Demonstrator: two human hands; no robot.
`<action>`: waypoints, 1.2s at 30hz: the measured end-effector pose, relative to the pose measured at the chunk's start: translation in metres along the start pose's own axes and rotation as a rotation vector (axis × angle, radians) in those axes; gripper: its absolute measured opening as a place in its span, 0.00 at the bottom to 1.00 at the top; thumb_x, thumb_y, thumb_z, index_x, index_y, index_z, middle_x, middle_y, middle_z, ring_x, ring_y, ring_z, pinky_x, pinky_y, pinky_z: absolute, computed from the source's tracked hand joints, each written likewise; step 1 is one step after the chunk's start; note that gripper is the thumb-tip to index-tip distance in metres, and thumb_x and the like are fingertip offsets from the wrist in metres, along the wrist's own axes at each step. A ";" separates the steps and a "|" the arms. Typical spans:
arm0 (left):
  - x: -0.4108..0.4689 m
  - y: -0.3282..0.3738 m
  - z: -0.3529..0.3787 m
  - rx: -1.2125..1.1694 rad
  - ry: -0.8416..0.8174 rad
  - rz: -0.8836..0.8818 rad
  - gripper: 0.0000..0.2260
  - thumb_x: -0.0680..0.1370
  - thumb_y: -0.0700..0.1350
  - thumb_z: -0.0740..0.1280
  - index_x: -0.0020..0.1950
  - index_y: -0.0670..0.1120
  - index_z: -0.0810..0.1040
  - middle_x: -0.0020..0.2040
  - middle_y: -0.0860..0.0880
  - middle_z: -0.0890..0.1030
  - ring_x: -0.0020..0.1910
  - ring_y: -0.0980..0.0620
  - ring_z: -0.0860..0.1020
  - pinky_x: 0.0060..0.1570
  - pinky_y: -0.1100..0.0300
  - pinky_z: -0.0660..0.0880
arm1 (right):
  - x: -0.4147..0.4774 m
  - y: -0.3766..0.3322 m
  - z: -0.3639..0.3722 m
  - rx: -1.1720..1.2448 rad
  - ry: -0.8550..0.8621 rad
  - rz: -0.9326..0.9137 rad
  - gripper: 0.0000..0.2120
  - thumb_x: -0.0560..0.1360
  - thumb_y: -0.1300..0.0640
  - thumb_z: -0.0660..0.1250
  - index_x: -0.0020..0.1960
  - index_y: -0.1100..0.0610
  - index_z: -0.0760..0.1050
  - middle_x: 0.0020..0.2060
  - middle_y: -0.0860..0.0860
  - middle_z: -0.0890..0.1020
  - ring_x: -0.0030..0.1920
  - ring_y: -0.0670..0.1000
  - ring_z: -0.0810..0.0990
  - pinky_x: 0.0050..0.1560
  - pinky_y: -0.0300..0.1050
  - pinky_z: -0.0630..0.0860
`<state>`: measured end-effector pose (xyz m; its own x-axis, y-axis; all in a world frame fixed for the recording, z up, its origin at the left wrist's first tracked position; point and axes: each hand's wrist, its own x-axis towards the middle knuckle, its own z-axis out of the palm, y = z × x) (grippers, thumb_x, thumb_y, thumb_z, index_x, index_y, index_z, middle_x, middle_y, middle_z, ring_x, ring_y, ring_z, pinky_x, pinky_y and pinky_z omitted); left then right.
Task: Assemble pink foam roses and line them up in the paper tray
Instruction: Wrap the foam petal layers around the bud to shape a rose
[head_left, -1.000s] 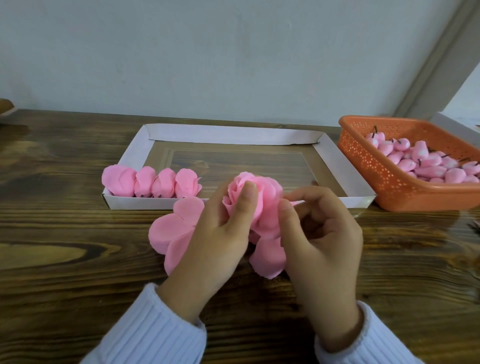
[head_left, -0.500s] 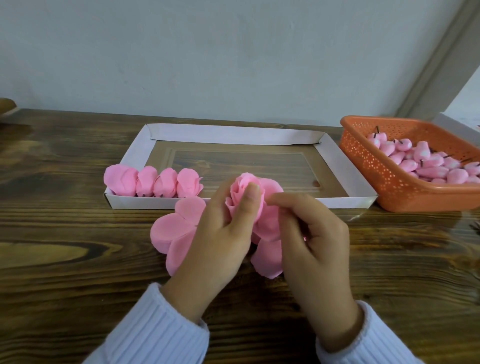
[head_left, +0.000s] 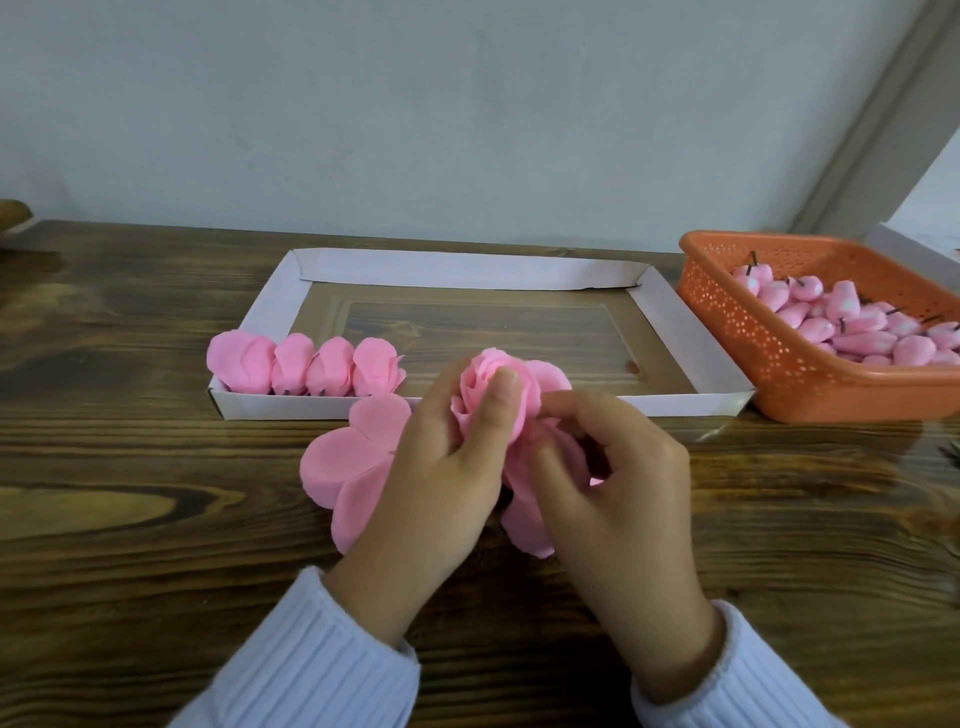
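Rose in work: a half-wrapped rose (head_left: 540, 379) is held between both hands, just in front of the paper tray (head_left: 291, 405); some outer petals hang unwrapped below it.
Left hand (head_left: 447, 467): curled round the rose, one finger laid across its front.
Right hand (head_left: 623, 483): fingers bent, pinching a petal at the rose's right side.
Loose petals (head_left: 353, 457): flat on the table (head_left: 156, 467), partly under the left hand.
Progress: four roses done; this fifth looks unfinished and has yet to go in the tray. Judging by the bare space, it is early in the task.
Tray contents: four finished roses (head_left: 311, 366), side by side at the left end of the near wall; the rest is bare.
Orange basket (head_left: 753, 353): just right of the tray, holding a heap of pink buds (head_left: 857, 332) with dark stems.
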<state>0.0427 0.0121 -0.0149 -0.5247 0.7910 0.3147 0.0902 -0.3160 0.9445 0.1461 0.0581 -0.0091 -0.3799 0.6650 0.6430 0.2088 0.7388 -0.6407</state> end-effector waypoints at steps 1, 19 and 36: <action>0.000 0.000 0.000 0.004 0.006 0.006 0.20 0.70 0.66 0.58 0.49 0.52 0.78 0.40 0.59 0.83 0.41 0.64 0.81 0.38 0.71 0.75 | 0.000 0.000 0.000 -0.005 -0.001 -0.015 0.08 0.71 0.61 0.64 0.42 0.55 0.82 0.31 0.48 0.79 0.34 0.48 0.76 0.33 0.48 0.72; -0.004 0.008 -0.003 0.046 -0.136 0.033 0.13 0.72 0.67 0.64 0.50 0.62 0.77 0.46 0.65 0.83 0.47 0.66 0.81 0.40 0.73 0.76 | 0.000 -0.008 -0.005 0.335 0.184 0.153 0.05 0.73 0.54 0.68 0.46 0.55 0.78 0.37 0.45 0.82 0.27 0.47 0.80 0.25 0.42 0.77; 0.001 0.004 -0.007 -0.015 -0.220 -0.154 0.23 0.64 0.43 0.76 0.58 0.51 0.79 0.50 0.50 0.85 0.53 0.50 0.83 0.56 0.43 0.79 | 0.002 -0.001 -0.008 0.388 0.237 -0.031 0.09 0.76 0.58 0.60 0.54 0.49 0.75 0.47 0.48 0.79 0.47 0.46 0.78 0.49 0.37 0.73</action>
<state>0.0362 0.0079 -0.0116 -0.3345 0.9247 0.1817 0.0098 -0.1894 0.9818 0.1521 0.0598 -0.0037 -0.1545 0.6832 0.7137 -0.1696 0.6933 -0.7004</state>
